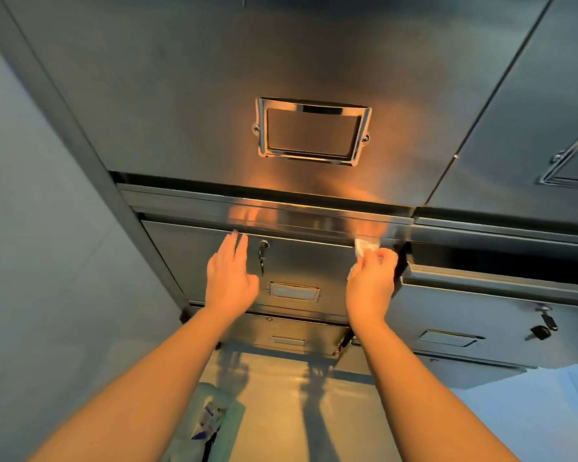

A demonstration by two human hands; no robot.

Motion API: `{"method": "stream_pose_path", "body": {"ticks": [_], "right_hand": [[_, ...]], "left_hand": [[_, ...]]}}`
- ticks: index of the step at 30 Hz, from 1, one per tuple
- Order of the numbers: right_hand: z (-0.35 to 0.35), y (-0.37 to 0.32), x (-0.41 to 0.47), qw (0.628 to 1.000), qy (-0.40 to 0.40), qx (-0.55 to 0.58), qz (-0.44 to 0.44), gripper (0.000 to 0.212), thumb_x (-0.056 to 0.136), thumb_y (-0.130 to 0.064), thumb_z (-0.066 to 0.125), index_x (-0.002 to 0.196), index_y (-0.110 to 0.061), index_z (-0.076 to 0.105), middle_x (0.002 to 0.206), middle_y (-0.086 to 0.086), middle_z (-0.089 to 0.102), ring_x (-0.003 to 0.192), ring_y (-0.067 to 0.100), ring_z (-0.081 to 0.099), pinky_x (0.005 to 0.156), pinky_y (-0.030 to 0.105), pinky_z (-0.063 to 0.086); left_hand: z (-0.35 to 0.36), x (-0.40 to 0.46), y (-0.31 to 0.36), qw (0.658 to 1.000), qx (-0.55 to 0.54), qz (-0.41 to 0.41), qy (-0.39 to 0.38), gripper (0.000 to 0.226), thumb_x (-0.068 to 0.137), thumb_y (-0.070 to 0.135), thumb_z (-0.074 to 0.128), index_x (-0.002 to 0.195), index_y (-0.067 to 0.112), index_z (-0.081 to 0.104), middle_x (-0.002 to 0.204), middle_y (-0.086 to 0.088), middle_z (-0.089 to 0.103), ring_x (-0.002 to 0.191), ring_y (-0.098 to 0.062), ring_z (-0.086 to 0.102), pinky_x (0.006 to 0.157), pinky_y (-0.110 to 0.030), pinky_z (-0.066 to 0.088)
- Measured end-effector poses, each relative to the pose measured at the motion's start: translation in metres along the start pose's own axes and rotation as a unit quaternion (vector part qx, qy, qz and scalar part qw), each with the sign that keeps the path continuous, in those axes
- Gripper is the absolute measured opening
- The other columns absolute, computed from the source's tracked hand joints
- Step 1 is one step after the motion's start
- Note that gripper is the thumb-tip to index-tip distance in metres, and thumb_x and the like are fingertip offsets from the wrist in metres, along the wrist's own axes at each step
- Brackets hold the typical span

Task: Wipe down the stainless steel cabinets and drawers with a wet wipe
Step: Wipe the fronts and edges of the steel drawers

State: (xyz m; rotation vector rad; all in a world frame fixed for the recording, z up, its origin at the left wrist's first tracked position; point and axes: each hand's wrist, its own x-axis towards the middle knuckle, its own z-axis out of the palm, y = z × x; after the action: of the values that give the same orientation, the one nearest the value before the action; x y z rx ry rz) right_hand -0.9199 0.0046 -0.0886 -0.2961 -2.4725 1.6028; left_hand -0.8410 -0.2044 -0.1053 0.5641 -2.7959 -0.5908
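Wet wipe (364,246) pinched in right hand (371,281) against drawer (307,261) top edge, left hand (229,278) fingers straight.

A plain grey wall (30,228) runs down the side, well out beyond the left hand (229,271), meeting a dull metal upright (80,135) at the corner. Below both hands, pale glossy floor (281,395) catches a warm yellow glow and long dark shadows stretch across it. Down by the left forearm sits a soft pale-green bag (211,425) with a small packet poking out of it. Off past the right hand (371,281), low at the edge, a light blue-white surface (531,411) comes in, brightly lit, what it is unclear.
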Motion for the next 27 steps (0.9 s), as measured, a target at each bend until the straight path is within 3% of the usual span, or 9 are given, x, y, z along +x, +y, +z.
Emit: {"method": "stream_pose_path", "body": {"ticks": [5,7,9,11,14,16,19,22,27], "right_hand": [[0.012,0.005,0.023,0.995,0.082,0.037,0.032,0.028,0.105,-0.022,0.043,0.13,-0.011,0.049,0.089,-0.028,0.043,0.08,0.003,0.055,0.056,-0.003,0.036],[0.016,0.009,0.019,0.997,0.072,0.001,0.006,0.032,0.104,-0.024,0.043,0.135,-0.016,0.046,0.108,-0.015,0.054,0.1,0.012,0.058,0.07,0.006,0.043],[0.021,0.018,0.009,0.994,0.035,-0.092,-0.053,0.041,0.102,-0.018,0.045,0.143,-0.011,0.041,0.139,0.007,0.047,0.123,0.025,0.048,0.093,0.032,0.049],[0.028,0.025,-0.003,0.963,0.002,-0.238,-0.126,0.053,0.098,-0.012,0.049,0.148,-0.004,0.033,0.154,0.016,0.031,0.137,0.033,0.032,0.108,0.043,0.037],[0.039,0.025,-0.017,0.941,-0.048,-0.304,-0.14,0.067,0.094,-0.016,0.054,0.153,-0.006,0.022,0.16,0.014,0.019,0.143,0.036,0.019,0.118,0.048,0.018],[0.048,0.022,-0.021,0.932,-0.08,-0.324,-0.143,0.073,0.095,-0.02,0.052,0.155,-0.009,0.011,0.163,0.011,0.008,0.148,0.036,0.004,0.119,0.048,-0.001],[0.062,0.017,-0.027,0.905,-0.149,-0.34,-0.21,0.072,0.1,-0.029,0.043,0.156,-0.014,0.0,0.164,0.007,0.0,0.15,0.032,-0.006,0.117,0.041,-0.015],[0.059,0.02,-0.022,0.915,-0.139,-0.326,-0.192,0.072,0.101,-0.039,0.039,0.155,-0.009,0.001,0.163,0.011,0.002,0.15,0.032,-0.004,0.117,0.037,-0.013],[0.039,0.033,0.006,0.936,-0.006,-0.337,-0.106,0.076,0.098,-0.042,0.045,0.151,0.005,0.014,0.158,0.027,0.014,0.147,0.042,0.007,0.118,0.041,-0.001]], "left_hand": [[0.007,0.018,-0.015,0.998,0.05,-0.04,-0.01,0.081,0.088,0.015,0.054,0.156,0.016,0.011,0.165,-0.009,0.001,0.152,-0.023,-0.007,0.122,-0.048,0.008],[0.011,0.018,-0.017,0.997,0.064,-0.043,-0.014,0.084,0.088,0.016,0.055,0.157,0.017,0.007,0.165,-0.008,-0.001,0.151,-0.022,-0.01,0.122,-0.049,0.005],[0.012,0.018,-0.018,0.996,0.069,-0.049,-0.018,0.086,0.087,0.016,0.055,0.157,0.019,0.005,0.165,-0.006,-0.002,0.151,-0.021,-0.012,0.121,-0.05,0.005],[0.011,0.017,-0.02,0.995,0.084,-0.051,-0.025,0.088,0.087,0.016,0.056,0.157,0.02,0.003,0.165,-0.004,-0.005,0.151,-0.019,-0.015,0.12,-0.051,0.005],[0.008,0.016,-0.022,0.994,0.089,-0.052,-0.038,0.092,0.085,0.013,0.056,0.157,0.023,0.0,0.165,-0.002,-0.009,0.15,-0.017,-0.016,0.121,-0.05,0.003],[0.007,0.017,-0.023,0.994,0.09,-0.05,-0.04,0.093,0.085,0.012,0.057,0.157,0.023,-0.001,0.165,-0.002,-0.009,0.15,-0.017,-0.016,0.121,-0.049,0.003],[0.006,0.018,-0.024,0.993,0.099,-0.045,-0.041,0.094,0.085,0.01,0.058,0.157,0.023,-0.001,0.165,-0.003,-0.008,0.15,-0.018,-0.014,0.122,-0.048,0.002],[0.008,0.018,-0.028,0.993,0.107,-0.036,-0.039,0.095,0.084,0.009,0.058,0.157,0.023,-0.002,0.165,-0.002,-0.008,0.15,-0.017,-0.015,0.122,-0.048,0.002],[0.014,0.019,-0.035,0.992,0.118,-0.015,-0.033,0.098,0.084,0.012,0.058,0.156,0.024,-0.007,0.164,-0.003,-0.01,0.15,-0.019,-0.017,0.122,-0.048,0.001]]}}
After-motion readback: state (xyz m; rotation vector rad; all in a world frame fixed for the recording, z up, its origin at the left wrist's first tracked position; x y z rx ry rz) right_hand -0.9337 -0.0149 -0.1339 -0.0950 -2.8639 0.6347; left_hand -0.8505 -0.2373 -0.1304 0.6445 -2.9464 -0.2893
